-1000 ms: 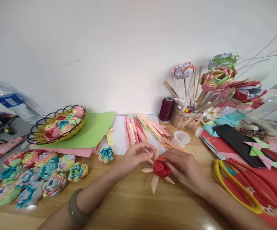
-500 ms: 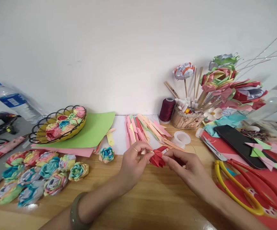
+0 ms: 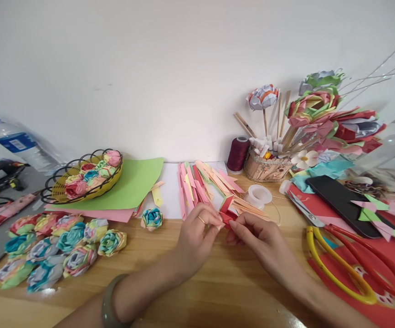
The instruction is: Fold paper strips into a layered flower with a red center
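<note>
Between my two hands, above the wooden table [image 3: 197, 287], is a folded red paper piece [image 3: 227, 212]. My left hand [image 3: 199, 232], with a ring and a bangle, pinches its left side, and a small pale bit shows at the fingertips. My right hand [image 3: 257, 234] grips the red paper's right side between thumb and fingers, covering much of it. Just behind lie folded paper strips [image 3: 195, 184] in pink, red and peach on a white sheet [image 3: 170, 187]. A blue and yellow paper flower [image 3: 152, 219] sits left of my left hand.
Several paper flowers [image 3: 70, 237] lie at left, near a yellow basket [image 3: 58, 193] of more flowers. To the right are a tape roll [image 3: 259, 195], maroon thread spool [image 3: 238, 155], stick holder [image 3: 269, 167], black phone [image 3: 344, 205] and large scissors [image 3: 337, 269]. A bottle [image 3: 16, 141] leans at far left.
The red paper has turned in my hands, and one folded flap now points up. My fingers have shifted their hold, the right ones curling further under it.
</note>
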A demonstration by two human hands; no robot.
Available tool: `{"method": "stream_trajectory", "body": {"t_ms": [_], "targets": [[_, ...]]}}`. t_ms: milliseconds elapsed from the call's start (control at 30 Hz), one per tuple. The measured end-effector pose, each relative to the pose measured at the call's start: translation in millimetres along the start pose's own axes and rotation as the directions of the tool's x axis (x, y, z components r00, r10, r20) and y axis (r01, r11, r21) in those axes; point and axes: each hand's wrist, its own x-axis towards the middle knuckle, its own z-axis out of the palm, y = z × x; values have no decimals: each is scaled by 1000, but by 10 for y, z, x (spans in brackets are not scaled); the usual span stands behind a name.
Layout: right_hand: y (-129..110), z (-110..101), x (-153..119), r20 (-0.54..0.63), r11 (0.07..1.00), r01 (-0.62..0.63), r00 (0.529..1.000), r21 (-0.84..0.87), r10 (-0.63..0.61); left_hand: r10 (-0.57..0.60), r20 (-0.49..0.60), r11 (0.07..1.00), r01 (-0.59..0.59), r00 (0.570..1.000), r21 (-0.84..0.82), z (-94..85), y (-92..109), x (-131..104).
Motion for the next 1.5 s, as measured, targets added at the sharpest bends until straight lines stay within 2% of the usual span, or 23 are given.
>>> {"method": "stream_trajectory", "body": {"t_ms": [133, 333, 500, 700, 833, 1033, 1100, 1200, 1233, 1300, 1400, 1433, 1500], "targets": [[23, 2, -5, -37, 987, 70, 996, -141, -76, -87, -30, 994, 85, 996, -70, 5, -10, -15], [25, 20, 8, -102, 979, 81, 990, -187, -101, -123, -65, 989, 117, 990, -91, 22, -20, -33], [68, 26, 19, -137, 983, 63, 987, -171, -87, -138, -65, 985, 130, 988, -111, 28, -49, -49], [65, 15, 1, -143, 999, 31, 989, -14, -33, -178, -58, 977, 169, 982, -130, 20, -37, -42], [58, 27, -9, -153, 999, 39, 988, 34, -33, -231, -64, 964, 220, 971, -150, 29, -8, -29], [67, 12, -19, -182, 996, 67, 980, -51, -75, -294, -52, 931, 273, 955, -242, 29, -22, -12], [72, -28, -15, -270, 989, 109, 954, -96, -131, -317, -24, 903, 294, 948, -314, 14, -33, 0], [68, -100, 2, -469, 971, 205, 850, -122, -238, -388, 52, 801, 364, 920, -475, -11, -36, 27], [60, -118, 8, -485, 959, 247, 828, -138, -283, -407, 80, 763, 386, 910, -519, -18, -34, 39], [38, -133, 19, -383, 921, 336, 838, -198, -388, -423, 122, 713, 413, 898, -567, -26, -30, 62], [20, -114, 32, -121, 855, 432, 869, -286, -479, -452, 149, 679, 447, 880, -583, -34, -40, 89], [23, -104, 38, -83, 847, 441, 872, -296, -483, -469, 153, 662, 461, 870, -591, -37, -46, 93], [45, -87, 52, -84, 851, 439, 874, -289, -479, -499, 185, 612, 496, 846, -616, -45, -55, 95]]}}
